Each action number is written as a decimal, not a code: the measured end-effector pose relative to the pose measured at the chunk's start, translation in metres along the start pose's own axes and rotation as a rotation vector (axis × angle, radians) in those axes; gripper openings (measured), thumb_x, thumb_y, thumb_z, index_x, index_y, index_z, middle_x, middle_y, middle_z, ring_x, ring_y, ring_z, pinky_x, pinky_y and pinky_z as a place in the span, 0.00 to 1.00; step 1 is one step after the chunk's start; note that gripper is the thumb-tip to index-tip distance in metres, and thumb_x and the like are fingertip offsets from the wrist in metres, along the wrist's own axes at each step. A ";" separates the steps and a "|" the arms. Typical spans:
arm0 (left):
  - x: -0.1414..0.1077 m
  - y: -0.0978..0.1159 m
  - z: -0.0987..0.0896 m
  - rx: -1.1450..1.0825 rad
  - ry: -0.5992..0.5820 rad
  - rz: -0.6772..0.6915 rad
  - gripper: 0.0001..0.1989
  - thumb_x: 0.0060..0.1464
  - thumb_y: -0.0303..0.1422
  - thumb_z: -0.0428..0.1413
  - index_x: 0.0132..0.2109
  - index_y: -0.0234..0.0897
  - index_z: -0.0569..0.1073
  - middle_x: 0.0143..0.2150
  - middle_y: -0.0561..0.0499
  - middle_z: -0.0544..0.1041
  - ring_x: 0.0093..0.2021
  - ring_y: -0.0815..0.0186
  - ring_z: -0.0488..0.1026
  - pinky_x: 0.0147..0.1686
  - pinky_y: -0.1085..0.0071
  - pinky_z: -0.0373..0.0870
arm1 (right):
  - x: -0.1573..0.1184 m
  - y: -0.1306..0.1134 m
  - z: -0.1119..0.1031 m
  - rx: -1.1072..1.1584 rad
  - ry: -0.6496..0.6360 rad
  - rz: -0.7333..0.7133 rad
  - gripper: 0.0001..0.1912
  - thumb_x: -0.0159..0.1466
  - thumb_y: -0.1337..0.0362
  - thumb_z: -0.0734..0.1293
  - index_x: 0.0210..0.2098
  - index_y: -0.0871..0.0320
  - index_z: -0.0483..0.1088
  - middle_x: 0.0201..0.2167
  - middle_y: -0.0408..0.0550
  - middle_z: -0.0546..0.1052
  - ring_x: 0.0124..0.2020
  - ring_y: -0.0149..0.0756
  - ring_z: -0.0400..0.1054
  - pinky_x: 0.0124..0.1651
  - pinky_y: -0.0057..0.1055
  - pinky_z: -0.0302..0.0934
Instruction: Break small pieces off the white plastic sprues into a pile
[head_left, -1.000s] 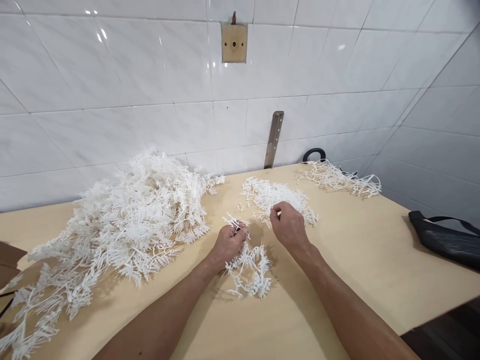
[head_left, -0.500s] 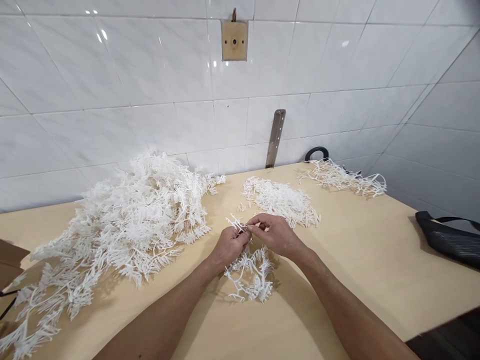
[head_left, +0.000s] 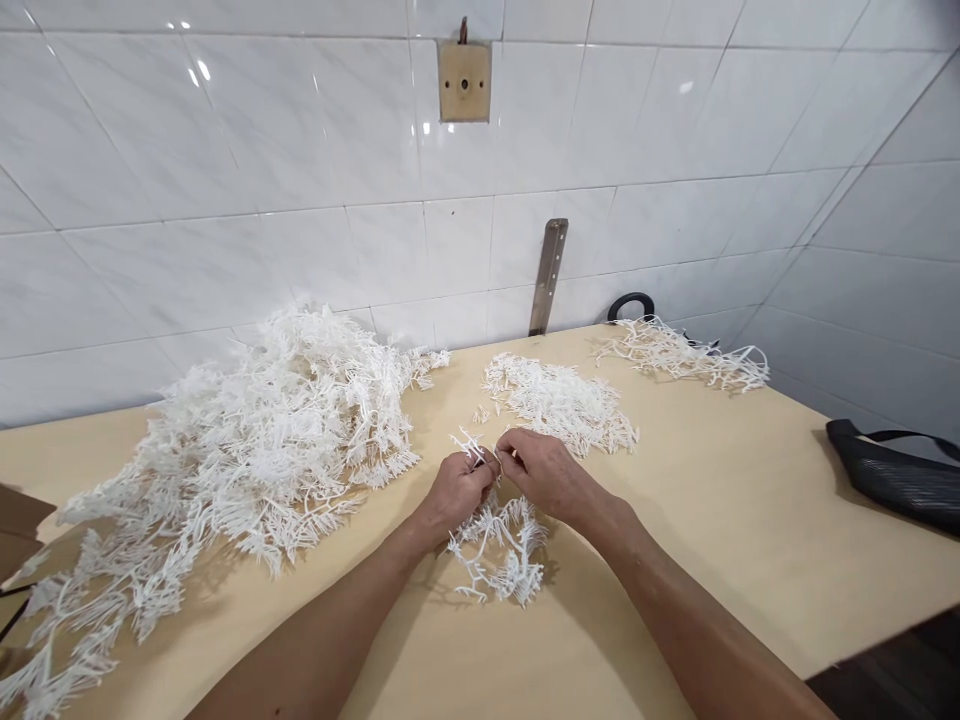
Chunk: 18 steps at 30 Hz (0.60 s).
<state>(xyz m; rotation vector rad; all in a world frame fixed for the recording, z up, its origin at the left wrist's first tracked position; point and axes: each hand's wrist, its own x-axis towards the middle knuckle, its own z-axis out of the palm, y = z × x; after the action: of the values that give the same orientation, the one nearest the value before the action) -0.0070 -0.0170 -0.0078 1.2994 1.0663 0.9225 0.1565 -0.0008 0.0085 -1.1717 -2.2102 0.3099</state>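
My left hand (head_left: 459, 492) is closed round a white branching plastic sprig (head_left: 500, 560), whose stems stick out above the fingers and whose larger part hangs below the hand over the table. Close beside it, my right hand (head_left: 538, 468) pinches at the same sprig, thumb and forefinger together near the left fingertips. Behind the hands lies a small heap of short white pieces (head_left: 562, 400). A large pile of white branches (head_left: 277, 430) fills the left side of the table.
Bare white stems (head_left: 682, 355) lie at the back right by a black ring-shaped handle (head_left: 630, 306). A black bag (head_left: 896, 475) sits at the right. A metal bracket (head_left: 549, 277) stands against the tiled wall. Part of a cardboard box (head_left: 19, 525) shows at the left edge.
My right hand has turned slightly, its fingers now more curled down beside the left fingertips. The left hand keeps its hold on the sprig. The view has shifted very slightly.
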 end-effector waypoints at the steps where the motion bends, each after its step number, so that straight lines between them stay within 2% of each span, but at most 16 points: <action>1: -0.001 0.000 0.000 -0.018 -0.005 -0.004 0.14 0.52 0.39 0.55 0.26 0.38 0.62 0.17 0.61 0.55 0.17 0.75 0.51 0.19 0.75 0.48 | 0.001 0.000 0.003 -0.020 0.021 -0.002 0.09 0.65 0.72 0.58 0.30 0.56 0.65 0.27 0.43 0.72 0.26 0.31 0.63 0.30 0.28 0.54; 4: -0.005 0.005 0.001 -0.108 -0.049 -0.015 0.13 0.51 0.41 0.57 0.29 0.37 0.64 0.17 0.61 0.56 0.17 0.76 0.51 0.19 0.76 0.47 | 0.003 0.010 0.007 -0.075 0.134 0.075 0.09 0.65 0.71 0.57 0.29 0.55 0.62 0.24 0.43 0.69 0.23 0.32 0.60 0.28 0.29 0.52; 6: -0.005 0.010 -0.001 -0.191 -0.046 -0.020 0.14 0.49 0.42 0.59 0.30 0.37 0.65 0.17 0.61 0.58 0.16 0.77 0.51 0.18 0.76 0.46 | 0.004 0.024 0.003 -0.092 0.245 0.199 0.09 0.65 0.70 0.56 0.28 0.55 0.61 0.22 0.43 0.68 0.22 0.33 0.60 0.28 0.30 0.53; 10: 0.002 0.015 -0.017 -0.349 0.148 0.016 0.13 0.45 0.39 0.61 0.30 0.36 0.67 0.20 0.59 0.62 0.15 0.77 0.52 0.15 0.76 0.40 | 0.003 0.048 -0.014 -0.142 0.456 0.374 0.03 0.63 0.64 0.61 0.33 0.56 0.65 0.28 0.47 0.74 0.27 0.37 0.66 0.34 0.34 0.58; 11: 0.005 0.015 -0.022 -0.414 0.159 0.003 0.12 0.44 0.37 0.61 0.30 0.35 0.67 0.20 0.59 0.62 0.15 0.77 0.52 0.15 0.76 0.38 | 0.003 0.050 -0.016 -0.130 0.482 0.402 0.04 0.63 0.62 0.62 0.35 0.56 0.65 0.30 0.48 0.75 0.27 0.37 0.67 0.36 0.35 0.60; 12: 0.007 0.015 -0.027 -0.487 0.146 -0.009 0.11 0.43 0.36 0.59 0.28 0.36 0.66 0.19 0.58 0.61 0.15 0.77 0.53 0.14 0.76 0.39 | 0.003 0.049 -0.016 -0.091 0.479 0.414 0.06 0.63 0.60 0.63 0.35 0.57 0.66 0.31 0.48 0.76 0.28 0.38 0.68 0.36 0.36 0.61; 14: 0.009 0.014 -0.033 -0.594 0.109 -0.001 0.10 0.42 0.35 0.56 0.23 0.36 0.63 0.18 0.57 0.59 0.14 0.76 0.53 0.14 0.75 0.40 | 0.003 0.041 -0.012 0.096 0.386 0.395 0.09 0.64 0.58 0.63 0.35 0.57 0.67 0.31 0.48 0.76 0.28 0.37 0.70 0.36 0.37 0.65; 16: 0.008 0.014 -0.034 -0.618 0.085 -0.005 0.09 0.42 0.34 0.55 0.22 0.36 0.63 0.18 0.57 0.59 0.14 0.76 0.53 0.14 0.75 0.41 | 0.003 0.028 -0.002 0.410 0.206 0.334 0.10 0.66 0.57 0.61 0.38 0.57 0.69 0.32 0.48 0.77 0.29 0.37 0.73 0.34 0.35 0.68; 18: 0.005 0.015 -0.031 -0.591 0.070 -0.016 0.09 0.44 0.33 0.55 0.22 0.35 0.64 0.18 0.56 0.60 0.14 0.76 0.53 0.14 0.75 0.42 | 0.002 0.016 0.010 0.697 0.031 0.261 0.12 0.67 0.59 0.60 0.46 0.57 0.68 0.40 0.51 0.79 0.37 0.36 0.76 0.39 0.36 0.71</action>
<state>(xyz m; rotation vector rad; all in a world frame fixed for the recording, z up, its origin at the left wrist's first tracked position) -0.0350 -0.0026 0.0079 0.7704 0.7689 1.1671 0.1595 0.0109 -0.0058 -1.0376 -1.6864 1.0598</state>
